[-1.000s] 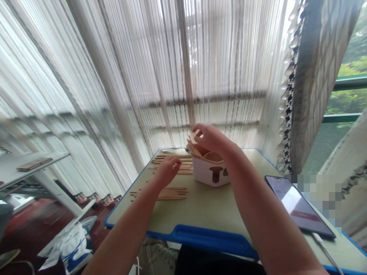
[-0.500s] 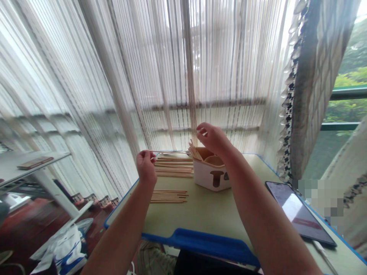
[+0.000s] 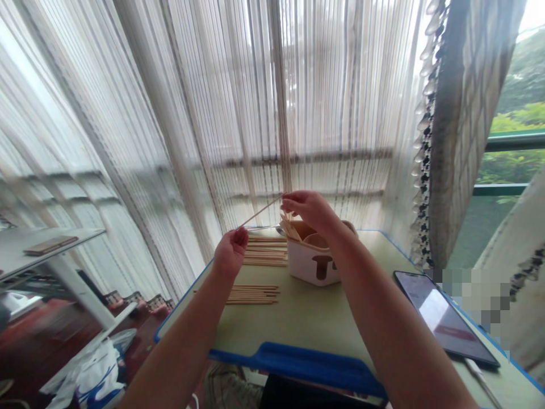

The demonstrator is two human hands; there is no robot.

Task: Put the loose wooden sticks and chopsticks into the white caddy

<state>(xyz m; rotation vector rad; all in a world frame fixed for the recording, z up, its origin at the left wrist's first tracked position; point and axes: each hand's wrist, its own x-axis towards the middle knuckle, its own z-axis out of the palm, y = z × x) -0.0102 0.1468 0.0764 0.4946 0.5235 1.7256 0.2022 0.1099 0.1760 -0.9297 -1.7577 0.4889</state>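
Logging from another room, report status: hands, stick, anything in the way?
Left hand and right hand pinching one thin stick, slanted, off the table. Container close below right hand. More sticks lying near left hand.

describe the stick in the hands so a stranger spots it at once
Find the blue-edged table, then the white container on it. Up and left, a thin stick slants from left hand to right hand, raised, unlike the sticks lying flat below.

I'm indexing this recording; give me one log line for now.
left hand: holds thin stick by lower end | right hand: holds its raised end | table: sticks in two groups, white box, phone at right
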